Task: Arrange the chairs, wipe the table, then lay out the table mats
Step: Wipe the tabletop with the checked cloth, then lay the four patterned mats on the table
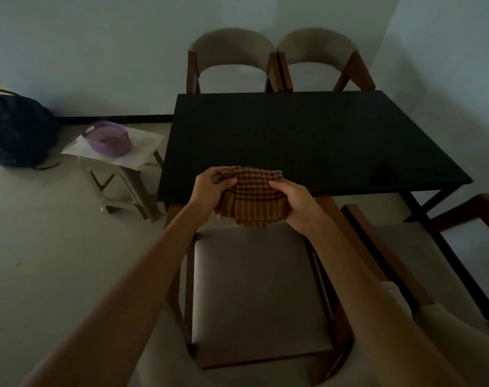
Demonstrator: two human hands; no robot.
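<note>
A checked orange-brown cloth (250, 198) hangs bunched between both hands, just above the near edge of the black table (316, 138). My left hand (209, 188) grips its left side and my right hand (292, 201) grips its right side. Directly below me stands a chair with a grey seat (254, 289), pushed partly under the table. A second chair (422, 247) stands to its right. Two chairs with curved beige backs (232, 48) (318, 46) stand side by side at the table's far edge.
A small beige stool (126, 174) to the left of the table carries white mats or paper and a purple basket (107, 138). A dark bag (17, 132) lies on the floor by the far-left wall. The room is dim.
</note>
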